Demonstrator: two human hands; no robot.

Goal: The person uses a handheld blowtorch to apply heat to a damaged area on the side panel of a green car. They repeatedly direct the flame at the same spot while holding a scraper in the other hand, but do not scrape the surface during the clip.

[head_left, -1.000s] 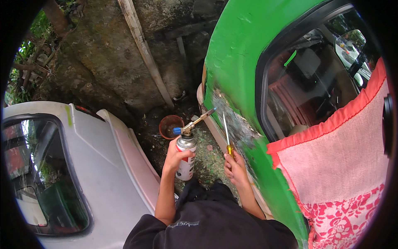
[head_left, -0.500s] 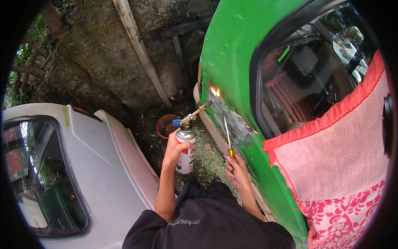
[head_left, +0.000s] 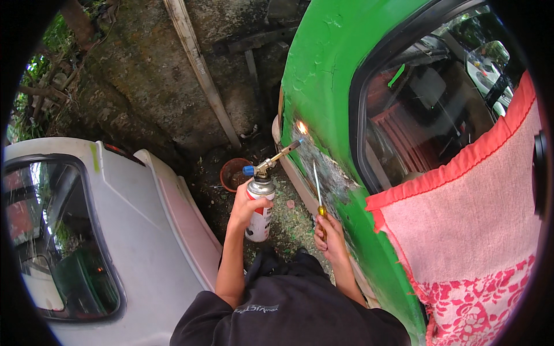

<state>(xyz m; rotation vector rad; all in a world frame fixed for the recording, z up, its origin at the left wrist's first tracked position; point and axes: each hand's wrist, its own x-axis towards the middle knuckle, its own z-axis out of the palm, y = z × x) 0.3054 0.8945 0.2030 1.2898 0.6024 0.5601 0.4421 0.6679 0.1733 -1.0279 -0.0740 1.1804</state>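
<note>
My left hand (head_left: 249, 203) is wrapped round the can of a gas blowtorch (head_left: 261, 216), held upright. Its brass nozzle slants up to the right, and a blue flame at the tip meets the green car panel (head_left: 323, 69). Small orange flames (head_left: 302, 127) burn on the paint just above the nozzle. Below them lies a grey, scraped patch (head_left: 329, 173) with darkened edges. In my right hand (head_left: 330, 236) is a screwdriver (head_left: 322, 212) with a yellow handle. The long metal shaft points up in front of the grey patch; whether its tip touches cannot be told.
A silver-white car (head_left: 138, 230) stands close on my left. A pink and red towel (head_left: 456, 230) hangs over the green car beside its window (head_left: 427, 109). Ahead are a brown bucket (head_left: 234, 175), a leaning plank (head_left: 202, 69) and a rough wall (head_left: 144, 75).
The orange flames on the paint look slightly smaller. The view has shifted a little, while both hands keep nearly the same place and the same grips.
</note>
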